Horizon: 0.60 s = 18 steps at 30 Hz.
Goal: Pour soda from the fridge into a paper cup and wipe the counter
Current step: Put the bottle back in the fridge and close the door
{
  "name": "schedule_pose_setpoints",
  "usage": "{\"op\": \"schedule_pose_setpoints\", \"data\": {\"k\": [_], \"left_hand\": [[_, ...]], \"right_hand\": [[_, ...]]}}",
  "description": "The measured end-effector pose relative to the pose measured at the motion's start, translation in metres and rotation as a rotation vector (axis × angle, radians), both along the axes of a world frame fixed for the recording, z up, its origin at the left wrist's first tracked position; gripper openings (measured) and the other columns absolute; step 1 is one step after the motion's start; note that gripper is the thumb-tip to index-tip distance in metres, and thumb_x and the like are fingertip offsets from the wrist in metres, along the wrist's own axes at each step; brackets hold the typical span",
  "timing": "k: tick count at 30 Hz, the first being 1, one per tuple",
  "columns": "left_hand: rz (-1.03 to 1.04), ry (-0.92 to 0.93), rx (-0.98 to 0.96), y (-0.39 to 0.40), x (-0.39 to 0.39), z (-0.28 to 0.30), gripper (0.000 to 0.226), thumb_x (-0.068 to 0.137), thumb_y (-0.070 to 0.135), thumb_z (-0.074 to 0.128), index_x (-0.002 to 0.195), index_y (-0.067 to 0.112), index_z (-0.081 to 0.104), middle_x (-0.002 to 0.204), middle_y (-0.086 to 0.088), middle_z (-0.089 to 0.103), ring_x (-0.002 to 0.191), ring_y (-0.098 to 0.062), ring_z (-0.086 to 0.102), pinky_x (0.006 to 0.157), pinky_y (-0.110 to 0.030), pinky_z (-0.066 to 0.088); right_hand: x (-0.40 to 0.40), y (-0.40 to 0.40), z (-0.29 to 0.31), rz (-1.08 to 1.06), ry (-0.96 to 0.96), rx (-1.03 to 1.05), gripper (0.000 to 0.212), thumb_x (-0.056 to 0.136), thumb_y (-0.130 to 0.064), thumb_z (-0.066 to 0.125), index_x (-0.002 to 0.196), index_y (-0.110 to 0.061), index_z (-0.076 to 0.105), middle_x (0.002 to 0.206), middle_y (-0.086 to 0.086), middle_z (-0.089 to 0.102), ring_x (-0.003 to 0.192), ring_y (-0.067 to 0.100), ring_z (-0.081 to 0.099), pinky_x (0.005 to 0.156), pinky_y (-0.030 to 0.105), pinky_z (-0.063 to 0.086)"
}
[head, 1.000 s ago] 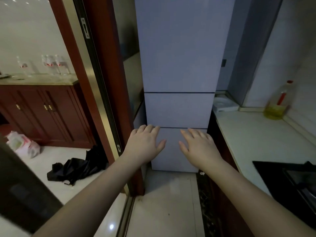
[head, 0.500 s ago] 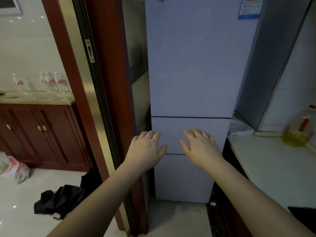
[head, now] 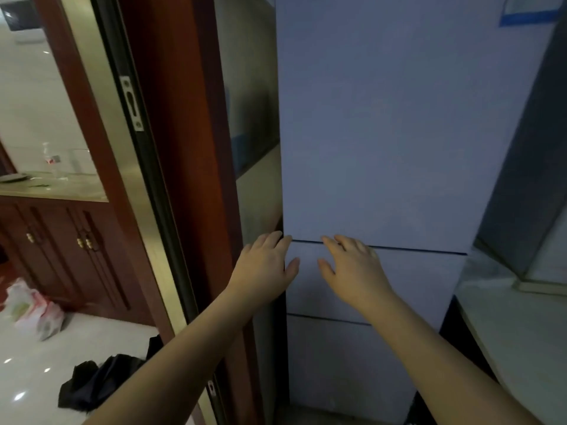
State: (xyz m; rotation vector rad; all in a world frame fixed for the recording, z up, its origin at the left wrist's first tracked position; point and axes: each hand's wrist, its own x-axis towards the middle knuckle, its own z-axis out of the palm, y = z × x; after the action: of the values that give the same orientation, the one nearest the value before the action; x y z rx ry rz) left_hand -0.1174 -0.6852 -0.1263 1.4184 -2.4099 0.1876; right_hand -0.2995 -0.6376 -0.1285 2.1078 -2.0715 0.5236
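Note:
A tall pale fridge with three closed doors fills the middle of the view. My left hand reaches to its left edge, fingertips at the seam under the top door, fingers straight. My right hand is spread beside it over the middle door, fingertips at the same seam, holding nothing. No soda, paper cup or cloth is in sight.
A white counter runs along the right of the fridge. A red-brown sliding door frame stands close on the left. Beyond it are a dark wood cabinet, a black heap and a plastic bag on the floor.
The view has moved closer to the fridge and tilted up. Both hands have risen from the lower doors to the seam under the top door; the oil bottle has left the view.

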Motion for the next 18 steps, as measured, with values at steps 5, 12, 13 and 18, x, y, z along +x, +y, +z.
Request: {"op": "schedule_pose_setpoints", "data": {"k": [5, 12, 13, 18], "left_hand": [[0.056, 0.042, 0.116, -0.073, -0.03, -0.008, 0.054, 0.099, 0.037, 0.037, 0.15, 0.022, 0.03, 0.152, 0.002, 0.036, 0.13, -0.022, 0.042, 0.103, -0.041, 0.04], [0.183, 0.193, 0.192, -0.169, -0.061, -0.029, 0.058, 0.09, 0.042, 0.029, 0.147, 0.03, 0.034, 0.148, 0.005, 0.041, 0.125, -0.023, 0.046, 0.1, -0.045, 0.043], [0.201, 0.23, 0.19, -0.176, -0.064, -0.033, 0.059, 0.088, 0.042, 0.029, 0.146, 0.03, 0.035, 0.146, 0.006, 0.043, 0.125, -0.022, 0.047, 0.1, -0.044, 0.044], [0.266, 0.502, 0.221, -0.205, -0.072, -0.046, 0.046, 0.096, 0.038, 0.037, 0.139, 0.022, 0.046, 0.139, 0.0, 0.052, 0.126, -0.021, 0.05, 0.104, -0.037, 0.043]], "right_hand": [[-0.022, -0.083, -0.002, 0.055, 0.034, 0.021, 0.055, 0.099, -0.045, 0.034, 0.149, -0.026, 0.026, 0.152, 0.004, 0.033, 0.137, 0.025, 0.03, 0.111, 0.039, 0.022], [-0.045, -0.186, -0.004, 0.158, 0.079, 0.0, 0.059, 0.097, -0.049, 0.03, 0.148, -0.021, 0.029, 0.151, 0.008, 0.035, 0.138, 0.026, 0.031, 0.111, 0.037, 0.023], [-0.045, -0.197, -0.003, 0.166, 0.078, -0.011, 0.061, 0.095, -0.051, 0.025, 0.148, -0.021, 0.03, 0.15, 0.008, 0.036, 0.137, 0.026, 0.031, 0.11, 0.037, 0.023], [-0.033, -0.245, 0.001, 0.255, 0.115, -0.076, 0.053, 0.095, -0.039, 0.043, 0.142, -0.016, 0.04, 0.146, 0.01, 0.042, 0.134, 0.028, 0.037, 0.109, 0.039, 0.027]]}}
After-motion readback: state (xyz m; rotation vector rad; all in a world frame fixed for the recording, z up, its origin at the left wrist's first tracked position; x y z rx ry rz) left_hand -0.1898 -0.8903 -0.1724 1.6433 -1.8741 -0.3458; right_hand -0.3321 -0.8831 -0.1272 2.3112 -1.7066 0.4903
